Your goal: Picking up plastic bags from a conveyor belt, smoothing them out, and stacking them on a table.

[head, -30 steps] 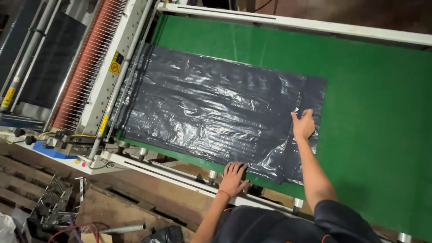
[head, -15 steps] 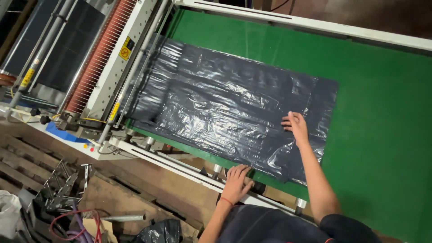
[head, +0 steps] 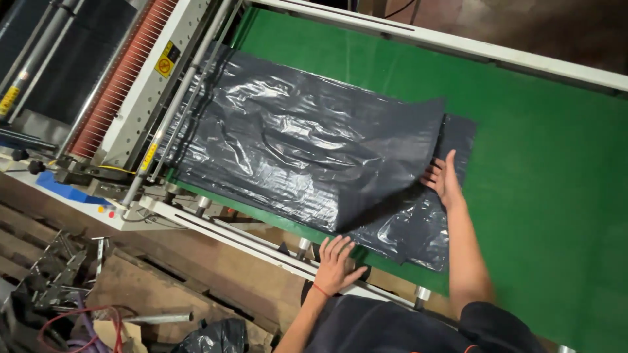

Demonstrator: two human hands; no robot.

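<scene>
The right hand (head: 445, 178) lay flat, fingers spread and extended, on the stack of black plastic bags (head: 307, 157) near its far right end. It pressed on the lower sheets, with no grasp closed on anything. The upper sheet's corner (head: 428, 111) stood lifted and slightly curled just beside that hand, exposing the lower layer of the stack (head: 418, 229) beneath.

The left hand (head: 335, 261) rested open, fingers splayed, on the near white frame rail (head: 261, 243) of the machine, at the near edge of the bags. It held nothing. A red band circled the left wrist.

The bags lay on the green conveyor belt (head: 543, 196), spread flat and glossy with wrinkles, and covered the belt's left portion. Their left end reached under the metal rods (head: 190, 98) of the machine head. Beside those rods stood a white perforated housing (head: 140, 98) bearing a yellow warning label (head: 164, 64), and next to it a ribbed orange roller (head: 121, 75). A far white rail (head: 458, 46) bounded the belt's opposite side.

Below the near rail, small silver rollers (head: 423, 294) were mounted on the frame. Wooden pallets (head: 163, 281) lay on the floor, with metal scrap (head: 59, 274) and red cable (head: 72, 327) at the lower left.
</scene>
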